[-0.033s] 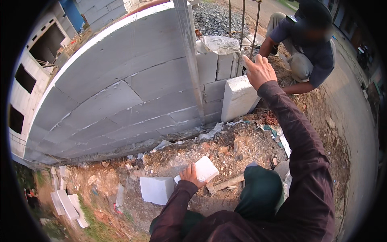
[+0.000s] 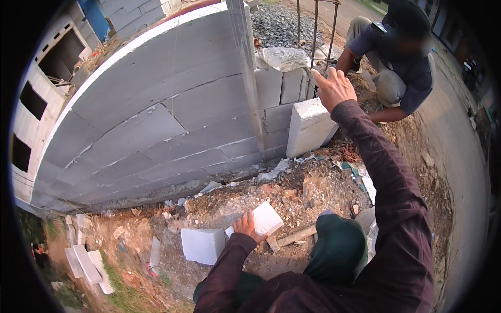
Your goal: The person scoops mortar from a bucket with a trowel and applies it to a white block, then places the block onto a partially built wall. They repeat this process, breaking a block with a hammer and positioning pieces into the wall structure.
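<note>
My left hand (image 2: 245, 227) grips a small white block (image 2: 266, 218), its fingers over one side; another cut white block (image 2: 201, 245) lies just left of it. My right hand (image 2: 336, 88) is raised above a white block (image 2: 308, 128) standing against the wall's end, its fingers half bent and apart, with nothing visible held. Behind are stacked grey blocks (image 2: 269, 88) with pale plastic on top (image 2: 284, 60) and a vertical rebar cage (image 2: 313, 36). A hammer-like wooden-handled tool (image 2: 295, 237) lies on the dirt.
A grey block wall (image 2: 130, 130) with a vertical straight bar (image 2: 245, 78) fills the left. A co-worker (image 2: 396, 73) crouches at upper right beside a road (image 2: 462, 156). Gravel (image 2: 282, 26) is piled behind. Loose blocks (image 2: 88, 263) lie lower left on rubble-strewn ground.
</note>
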Demonstrator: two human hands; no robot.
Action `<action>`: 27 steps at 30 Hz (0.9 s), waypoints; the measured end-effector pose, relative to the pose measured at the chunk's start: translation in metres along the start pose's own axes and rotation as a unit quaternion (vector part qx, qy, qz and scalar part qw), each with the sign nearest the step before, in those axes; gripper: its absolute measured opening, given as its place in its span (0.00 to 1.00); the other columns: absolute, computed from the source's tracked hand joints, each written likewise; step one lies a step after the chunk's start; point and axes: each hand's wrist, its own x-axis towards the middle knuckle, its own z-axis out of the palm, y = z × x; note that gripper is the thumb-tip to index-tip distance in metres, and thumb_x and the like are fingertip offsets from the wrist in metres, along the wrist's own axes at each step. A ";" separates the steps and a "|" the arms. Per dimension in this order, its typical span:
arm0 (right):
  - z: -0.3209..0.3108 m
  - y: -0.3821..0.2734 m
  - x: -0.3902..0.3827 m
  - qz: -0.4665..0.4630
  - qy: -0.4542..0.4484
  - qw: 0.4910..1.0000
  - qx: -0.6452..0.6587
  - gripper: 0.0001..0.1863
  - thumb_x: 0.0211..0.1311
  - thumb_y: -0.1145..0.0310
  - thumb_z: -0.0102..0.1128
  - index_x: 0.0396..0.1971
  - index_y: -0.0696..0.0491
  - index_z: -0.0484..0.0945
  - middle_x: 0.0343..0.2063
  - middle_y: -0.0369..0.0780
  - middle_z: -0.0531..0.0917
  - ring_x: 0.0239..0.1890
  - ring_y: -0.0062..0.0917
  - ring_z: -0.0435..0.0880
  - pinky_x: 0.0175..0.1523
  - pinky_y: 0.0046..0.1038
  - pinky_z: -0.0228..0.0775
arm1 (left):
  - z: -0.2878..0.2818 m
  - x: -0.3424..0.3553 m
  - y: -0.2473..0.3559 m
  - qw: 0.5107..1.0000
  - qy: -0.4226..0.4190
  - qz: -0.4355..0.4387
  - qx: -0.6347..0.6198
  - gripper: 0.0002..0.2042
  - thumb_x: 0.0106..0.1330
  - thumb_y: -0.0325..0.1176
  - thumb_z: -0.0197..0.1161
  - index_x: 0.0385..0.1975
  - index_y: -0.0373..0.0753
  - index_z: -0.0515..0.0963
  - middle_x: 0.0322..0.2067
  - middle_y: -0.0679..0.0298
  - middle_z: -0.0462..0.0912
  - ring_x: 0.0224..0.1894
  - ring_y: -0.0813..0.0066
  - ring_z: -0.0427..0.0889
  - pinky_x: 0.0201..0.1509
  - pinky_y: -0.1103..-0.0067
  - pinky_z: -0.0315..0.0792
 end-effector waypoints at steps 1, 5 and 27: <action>0.002 -0.005 0.010 -0.020 -0.009 0.999 -0.027 0.26 0.53 0.69 0.56 0.56 0.46 0.69 0.39 0.46 0.74 0.43 0.39 0.74 0.47 0.37 0.68 | -0.001 -0.002 -0.002 1.000 0.000 -0.004 -0.005 0.57 0.37 0.61 0.70 0.67 0.39 0.48 0.64 0.50 0.55 0.66 0.49 0.51 0.68 0.54 0.37; -0.001 -0.028 0.022 0.078 -0.087 0.993 -0.026 0.24 0.56 0.69 0.52 0.56 0.47 0.69 0.42 0.48 0.76 0.47 0.42 0.75 0.51 0.38 0.69 | -0.003 -0.005 -0.006 1.000 -0.005 -0.011 -0.015 0.58 0.37 0.62 0.70 0.67 0.40 0.46 0.64 0.50 0.54 0.66 0.48 0.51 0.68 0.54 0.37; 0.011 0.042 -0.294 0.120 -0.035 0.953 0.275 0.27 0.52 0.72 0.61 0.55 0.55 0.70 0.44 0.45 0.74 0.45 0.34 0.76 0.50 0.31 0.69 | -0.022 -0.047 -0.078 0.981 -0.143 -0.132 -0.001 0.67 0.31 0.62 0.75 0.68 0.38 0.37 0.69 0.52 0.41 0.71 0.57 0.41 0.71 0.61 0.40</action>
